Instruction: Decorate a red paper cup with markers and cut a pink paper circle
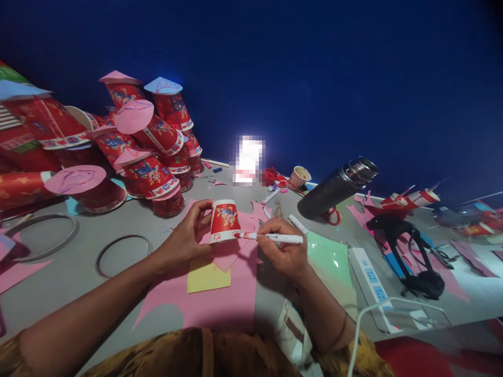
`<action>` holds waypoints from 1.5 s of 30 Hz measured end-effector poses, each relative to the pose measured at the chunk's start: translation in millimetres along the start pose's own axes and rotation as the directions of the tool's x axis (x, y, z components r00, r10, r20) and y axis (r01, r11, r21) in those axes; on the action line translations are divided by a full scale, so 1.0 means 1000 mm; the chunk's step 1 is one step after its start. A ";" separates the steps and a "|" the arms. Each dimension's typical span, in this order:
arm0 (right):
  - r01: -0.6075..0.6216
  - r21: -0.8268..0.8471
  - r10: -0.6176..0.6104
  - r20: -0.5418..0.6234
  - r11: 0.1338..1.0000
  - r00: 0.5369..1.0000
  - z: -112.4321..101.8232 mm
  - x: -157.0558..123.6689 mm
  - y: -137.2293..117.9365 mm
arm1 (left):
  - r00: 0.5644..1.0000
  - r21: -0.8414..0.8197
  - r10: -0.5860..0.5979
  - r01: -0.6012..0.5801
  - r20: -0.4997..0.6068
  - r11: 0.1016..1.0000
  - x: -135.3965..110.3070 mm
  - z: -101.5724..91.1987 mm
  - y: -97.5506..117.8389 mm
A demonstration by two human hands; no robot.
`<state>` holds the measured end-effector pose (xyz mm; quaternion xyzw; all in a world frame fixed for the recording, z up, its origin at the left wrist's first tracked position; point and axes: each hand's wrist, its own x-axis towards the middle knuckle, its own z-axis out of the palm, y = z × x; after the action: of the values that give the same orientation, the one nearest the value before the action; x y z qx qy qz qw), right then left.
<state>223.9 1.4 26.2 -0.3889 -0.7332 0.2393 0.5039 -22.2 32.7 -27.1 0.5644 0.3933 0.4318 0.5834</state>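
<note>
A red paper cup with a white band and a printed figure is gripped in my left hand, held slightly tilted above the pink paper. My right hand is closed around a white marker with a red tip. That tip touches, or nearly touches, the white band at the cup's lower right edge, where red marks show. Beneath the cup lies a yellow paper square on the pink sheet. Close to my right hand is a sheet of green paper.
Stacked red cups with paper tops crowd the left. Two rings lie before them. A dark thermos leans at the right, near a power strip and a black headset. A patterned cup stands at the back.
</note>
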 end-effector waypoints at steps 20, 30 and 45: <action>0.013 0.020 -0.012 -0.022 1.000 1.000 -0.003 0.001 -0.001 | 0.999 -0.003 0.048 -0.048 0.010 0.999 0.001 -0.006 -0.011; -0.053 0.034 0.051 0.060 0.998 0.997 -0.006 0.001 -0.001 | 0.999 -0.013 0.042 -0.042 0.016 0.999 -0.001 -0.004 -0.010; 0.009 0.015 -0.010 0.044 1.000 0.999 -0.007 0.001 0.001 | 0.998 -0.011 0.048 -0.048 0.033 0.999 0.001 -0.005 -0.009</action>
<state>230.8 2.9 29.0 -0.3763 -0.7443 0.2508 0.4914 -25.9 35.1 -36.7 0.5777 0.3675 0.4382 0.5825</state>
